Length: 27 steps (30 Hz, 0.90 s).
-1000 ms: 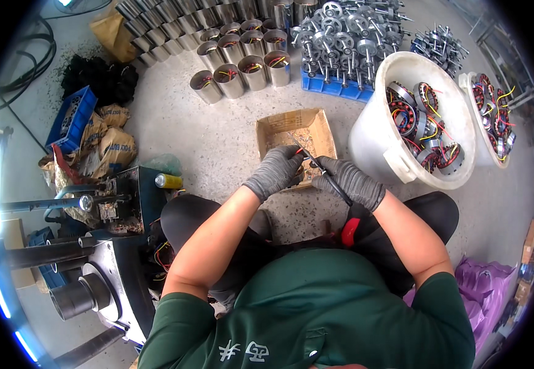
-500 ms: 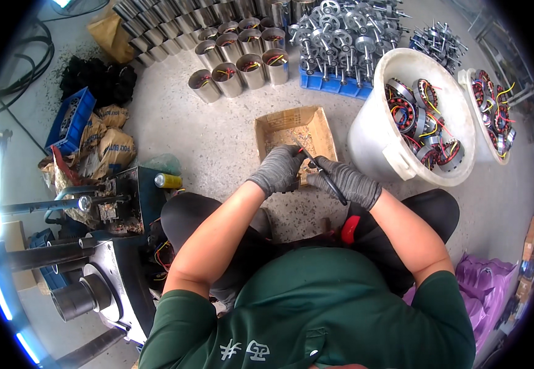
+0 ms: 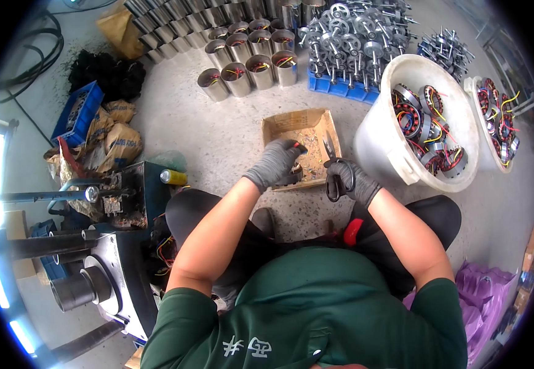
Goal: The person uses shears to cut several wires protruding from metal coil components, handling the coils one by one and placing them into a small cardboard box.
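Both hands wear grey knit gloves. My left hand point(image 3: 276, 163) is closed over the near left side of an open cardboard box point(image 3: 295, 118). Its fingers hold a wound motor stator point(image 3: 291, 178), mostly hidden beneath the hand. A short bit of red wire point(image 3: 296, 144) shows at the fingertips. My right hand point(image 3: 354, 179) grips black-handled scissors point(image 3: 327, 149) at the box's near right corner, blades pointing away from me. The blades stand apart from the left hand. Small coloured scraps lie on the box bottom.
A white tub point(image 3: 371, 132) of wired stators stands to the right, another tub point(image 3: 471, 92) beyond it. Metal cylinders point(image 3: 261, 72) stand in rows ahead, beside a blue crate point(image 3: 341, 87) of shafted parts. At left are a machine point(image 3: 119, 270) and a yellow can point(image 3: 173, 177).
The scissors have come away from the left fingertips, and their blades now point forward. My right hand has turned and shifted right. The whole view has shifted slightly.
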{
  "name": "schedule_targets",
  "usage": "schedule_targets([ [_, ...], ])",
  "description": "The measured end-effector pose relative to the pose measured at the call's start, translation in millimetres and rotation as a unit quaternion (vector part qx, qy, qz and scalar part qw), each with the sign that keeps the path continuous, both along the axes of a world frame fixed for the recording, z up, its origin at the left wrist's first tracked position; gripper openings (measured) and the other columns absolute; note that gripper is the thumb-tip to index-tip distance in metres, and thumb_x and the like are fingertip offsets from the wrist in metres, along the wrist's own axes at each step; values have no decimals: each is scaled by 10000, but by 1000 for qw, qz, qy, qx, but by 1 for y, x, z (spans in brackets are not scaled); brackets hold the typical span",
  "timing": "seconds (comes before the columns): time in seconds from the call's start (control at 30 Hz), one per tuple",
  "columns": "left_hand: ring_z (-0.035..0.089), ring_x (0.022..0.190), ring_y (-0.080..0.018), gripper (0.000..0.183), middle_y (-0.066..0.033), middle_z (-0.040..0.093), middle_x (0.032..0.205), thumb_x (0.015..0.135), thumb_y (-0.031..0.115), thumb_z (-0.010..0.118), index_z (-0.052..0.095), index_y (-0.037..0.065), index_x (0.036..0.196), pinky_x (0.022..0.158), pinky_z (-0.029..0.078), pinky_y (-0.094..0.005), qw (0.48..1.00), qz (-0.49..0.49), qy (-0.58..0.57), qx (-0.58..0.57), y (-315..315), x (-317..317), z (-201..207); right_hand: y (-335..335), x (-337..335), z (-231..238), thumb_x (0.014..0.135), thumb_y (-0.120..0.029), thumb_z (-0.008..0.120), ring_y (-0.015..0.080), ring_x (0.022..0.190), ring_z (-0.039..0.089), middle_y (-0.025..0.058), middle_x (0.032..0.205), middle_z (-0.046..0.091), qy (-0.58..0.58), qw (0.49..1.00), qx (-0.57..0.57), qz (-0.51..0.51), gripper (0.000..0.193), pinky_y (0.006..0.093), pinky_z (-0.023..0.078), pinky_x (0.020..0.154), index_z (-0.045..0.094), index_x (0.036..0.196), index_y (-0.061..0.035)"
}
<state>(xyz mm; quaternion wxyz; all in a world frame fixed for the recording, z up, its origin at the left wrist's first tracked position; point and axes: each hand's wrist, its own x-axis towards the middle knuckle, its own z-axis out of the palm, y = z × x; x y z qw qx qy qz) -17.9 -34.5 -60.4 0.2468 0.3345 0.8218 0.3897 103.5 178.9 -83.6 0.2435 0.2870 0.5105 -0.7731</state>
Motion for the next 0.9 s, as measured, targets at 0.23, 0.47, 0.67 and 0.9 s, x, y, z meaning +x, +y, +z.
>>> schedule_targets([
  [0.23, 379, 549, -41, 517, 50, 443, 640, 891, 45, 463, 547, 43, 1401, 520, 332, -206, 945, 175, -148, 233, -58, -34, 94, -7, 7, 2, 882, -133, 612, 200, 412, 543, 105, 580, 577, 93, 987, 106, 74, 392, 331, 413, 377, 499, 1208, 53],
  [0.47, 412, 572, -21, 322, 64, 498, 670, 885, 75, 524, 692, -10, 1146, 530, 345, -192, 940, 256, -71, 214, -169, -47, 121, -15, 3, -5, 865, -168, 675, 200, 388, 527, 74, 593, 562, 136, 989, 48, 30, 320, 331, 408, 339, 542, 1096, 9],
  [0.67, 475, 678, -53, 264, 22, 582, 761, 892, 113, 527, 709, -14, 1035, 605, 392, -225, 931, 325, -47, 161, -251, -10, 116, 6, 0, -31, 913, -272, 656, 123, 429, 521, -2, 558, 529, 81, 987, 130, 54, 195, 248, 410, 394, 621, 928, -81],
  [0.9, 559, 807, -106, 287, -27, 628, 864, 862, 115, 544, 643, -36, 1085, 750, 496, -271, 912, 409, -11, -20, -367, 50, 75, -19, 2, 8, 931, -329, 642, 148, 472, 530, 4, 613, 549, 55, 992, 108, 27, 252, 321, 437, 436, 586, 1008, -96],
])
